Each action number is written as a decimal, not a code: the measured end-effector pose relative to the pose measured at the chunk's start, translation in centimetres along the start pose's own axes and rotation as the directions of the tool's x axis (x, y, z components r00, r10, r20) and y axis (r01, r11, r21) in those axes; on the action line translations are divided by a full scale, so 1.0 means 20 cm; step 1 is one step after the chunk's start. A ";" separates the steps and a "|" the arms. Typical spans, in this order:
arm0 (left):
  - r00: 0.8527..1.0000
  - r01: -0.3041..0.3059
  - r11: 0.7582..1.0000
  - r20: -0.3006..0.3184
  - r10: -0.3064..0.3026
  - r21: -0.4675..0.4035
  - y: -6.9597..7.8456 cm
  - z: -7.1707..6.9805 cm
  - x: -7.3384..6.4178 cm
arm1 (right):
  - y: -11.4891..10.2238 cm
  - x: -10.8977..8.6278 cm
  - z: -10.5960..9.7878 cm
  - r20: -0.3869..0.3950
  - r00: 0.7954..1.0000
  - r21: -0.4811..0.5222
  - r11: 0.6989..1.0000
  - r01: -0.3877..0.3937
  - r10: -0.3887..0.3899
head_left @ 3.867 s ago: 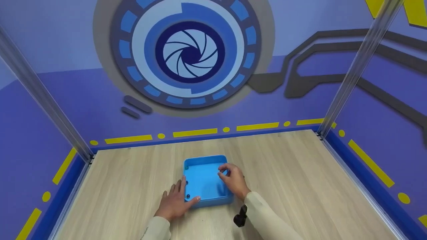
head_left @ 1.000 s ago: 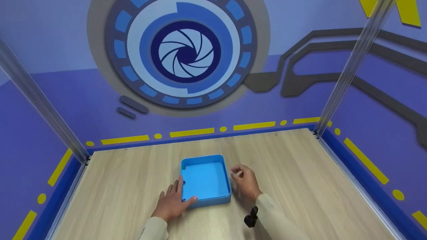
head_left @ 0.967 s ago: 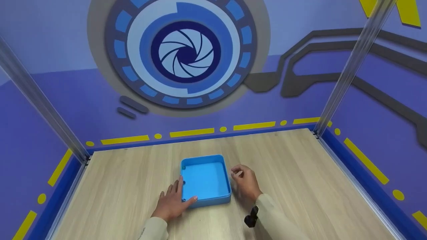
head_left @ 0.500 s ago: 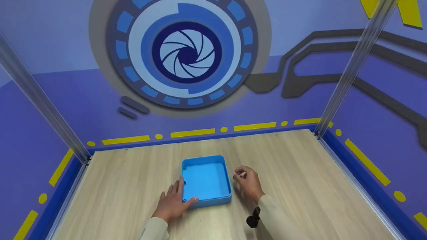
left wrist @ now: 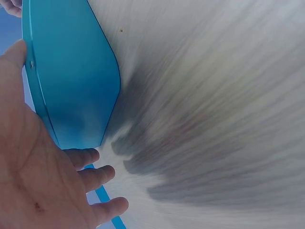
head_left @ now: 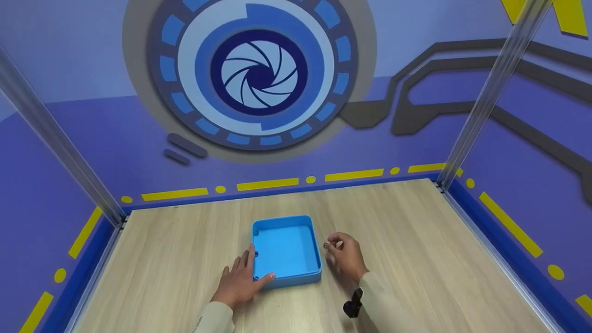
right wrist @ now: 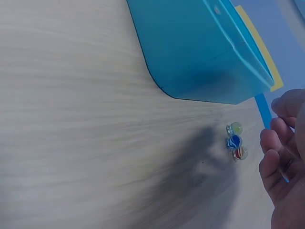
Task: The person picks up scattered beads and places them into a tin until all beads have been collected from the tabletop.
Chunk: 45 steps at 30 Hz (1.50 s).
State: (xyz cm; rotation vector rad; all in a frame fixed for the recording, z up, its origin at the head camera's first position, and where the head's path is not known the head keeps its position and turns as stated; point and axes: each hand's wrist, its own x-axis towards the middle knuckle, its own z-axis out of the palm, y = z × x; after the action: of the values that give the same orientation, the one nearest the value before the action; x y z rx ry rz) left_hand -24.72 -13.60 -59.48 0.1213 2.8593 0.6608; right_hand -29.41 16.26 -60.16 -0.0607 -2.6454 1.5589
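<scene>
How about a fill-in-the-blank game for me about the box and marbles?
1. The box is coloured ____.
2. In the right wrist view, ____ marbles show outside the box.
3. The blue marble lies ____ the other two there.
4. The table has a ____-grain pattern.

Missing words: blue; three; between; wood.

1. Legible words or numbers: none.
2. Left sleeve (head_left: 215, 316): small dark marking like lettering, too small to read.
3. Back wall (head_left: 397, 150): round emblem (head_left: 260, 76) with a camera-shutter design.
4. Upper right: yellow shapes (head_left: 570, 18), cropped; whether letters, unclear.
</scene>
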 end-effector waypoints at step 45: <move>1.000 0.006 1.000 -0.010 -0.006 -0.008 0.00 0.00 -0.01 | 0.12 -0.01 0.01 -0.014 1.000 -0.104 0.995 -0.010 0.009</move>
State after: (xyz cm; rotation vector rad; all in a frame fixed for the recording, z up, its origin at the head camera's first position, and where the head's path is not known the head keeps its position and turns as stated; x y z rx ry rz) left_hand -24.53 -13.52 -59.43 0.1089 2.8655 0.6731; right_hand -29.23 17.21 -62.35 -0.0889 -2.7181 1.4169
